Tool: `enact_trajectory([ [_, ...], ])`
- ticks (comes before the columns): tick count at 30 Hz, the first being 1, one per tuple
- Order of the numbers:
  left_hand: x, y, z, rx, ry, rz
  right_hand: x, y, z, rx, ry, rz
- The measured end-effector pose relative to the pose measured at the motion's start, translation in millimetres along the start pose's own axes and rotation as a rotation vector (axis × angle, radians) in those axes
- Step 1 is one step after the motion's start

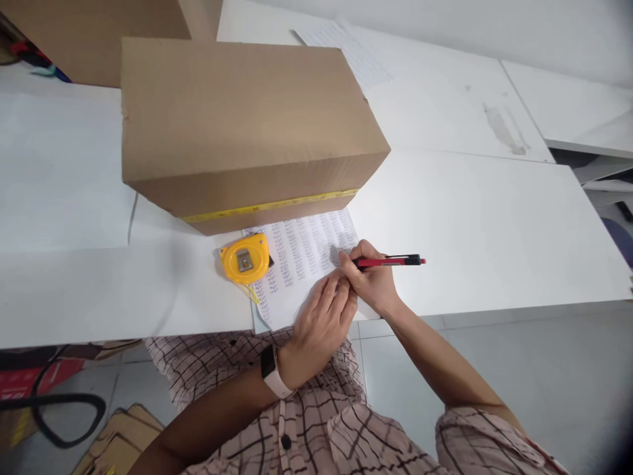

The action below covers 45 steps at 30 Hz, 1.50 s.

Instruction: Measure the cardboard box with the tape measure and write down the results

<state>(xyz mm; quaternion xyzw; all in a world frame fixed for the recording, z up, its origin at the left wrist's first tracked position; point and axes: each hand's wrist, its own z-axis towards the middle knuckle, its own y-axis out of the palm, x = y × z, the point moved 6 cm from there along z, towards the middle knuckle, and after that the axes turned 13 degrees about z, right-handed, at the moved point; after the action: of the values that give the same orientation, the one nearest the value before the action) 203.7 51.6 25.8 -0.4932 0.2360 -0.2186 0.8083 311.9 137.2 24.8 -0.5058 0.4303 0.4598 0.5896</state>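
Observation:
My right hand [370, 277] is closed round a red and black pen [390, 261], its tip hidden by the fingers, over the right part of a paper sheet [301, 264]. Columns of handwriting cover much of the sheet. Lying flat with fingers stretched out, my left hand [326, 320] rests on the sheet's lower edge, close beside the right hand. A yellow tape measure [245, 258] sits on the sheet's left edge. Just behind the paper stands a large cardboard box [252, 112] with a yellow tape strip along its lower side.
The white table [475, 231] has its front edge close to my body. Another cardboard box [99, 39] stands at the back left, beside some coloured items. A second written sheet [346, 49] lies behind the large box. Shelves show at the far right.

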Motion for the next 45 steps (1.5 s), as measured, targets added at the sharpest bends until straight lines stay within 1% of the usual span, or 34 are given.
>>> enact_trajectory([
  [6, 1, 1.9, -1, -0.011, 0.010, -0.008, 0, 1, 0, -0.006, -0.012, 0.001],
  [13, 1, 1.5, -1, -0.031, 0.013, -0.005, 2, 0, -1, 0.001, 0.014, 0.029],
  [19, 0, 0.4, -1, -0.023, 0.010, -0.003, 3, -2, 0, 0.029, 0.038, 0.046],
  [25, 1, 2.0, -1, -0.011, 0.007, -0.008, 3, -2, 1, 0.024, 0.040, 0.046],
  [33, 1, 2.7, -2, -0.046, 0.017, -0.004, 4, -1, 1, 0.017, 0.040, 0.060],
  [39, -1, -0.1, 0, -0.055, 0.023, 0.003, 10, -8, 0, 0.078, 0.034, 0.055],
  [45, -1, 1.7, -3, -0.027, 0.029, -0.026, 6, -5, 1, 0.020, 0.018, 0.057],
])
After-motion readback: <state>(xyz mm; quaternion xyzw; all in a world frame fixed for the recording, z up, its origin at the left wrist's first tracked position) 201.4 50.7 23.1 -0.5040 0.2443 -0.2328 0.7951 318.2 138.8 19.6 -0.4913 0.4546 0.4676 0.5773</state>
